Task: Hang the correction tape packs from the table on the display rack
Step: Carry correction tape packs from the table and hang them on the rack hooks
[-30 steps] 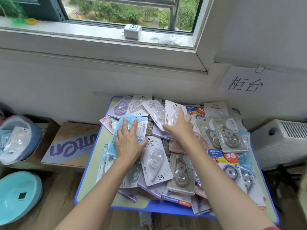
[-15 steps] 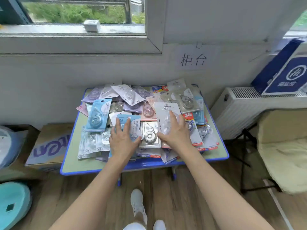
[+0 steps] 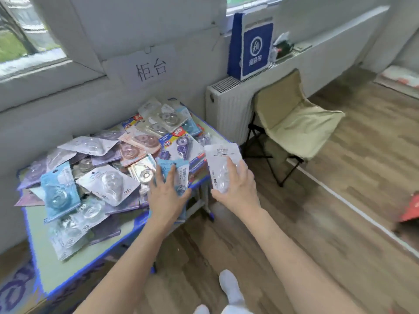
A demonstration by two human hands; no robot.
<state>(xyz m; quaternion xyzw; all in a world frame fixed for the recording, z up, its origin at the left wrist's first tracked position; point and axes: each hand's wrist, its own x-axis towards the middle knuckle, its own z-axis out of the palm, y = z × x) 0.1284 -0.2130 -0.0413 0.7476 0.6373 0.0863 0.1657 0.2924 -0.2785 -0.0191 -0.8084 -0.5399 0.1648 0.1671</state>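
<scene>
Hands: two, both bare; each one holds one pack
Left hand (image 3: 167,198): fingers a little spread, laid over the front of a blue correction tape pack (image 3: 181,175); thumb curls round its right edge; this pack is at the near right corner of the table, partly past the rim
Right hand (image 3: 237,189): fingers close together on the front of a white correction tape pack (image 3: 221,155); thumb hooks its lower left edge; this pack is up in the air, just right of the table
Pile of packs (image 3: 97,175): on the table; blue, purple, pink and white ones lie on top of each other; too many and too blurry to count
Table (image 3: 54,273): one; green top, blue rim; by the wall
Paper sign (image 3: 147,66): one; on the wall above the table
Folding chair (image 3: 294,123): one; beige; right of the table
Radiator (image 3: 226,107): one; white; behind the chair
Blue bag (image 3: 251,46): one; stands on the radiator
</scene>
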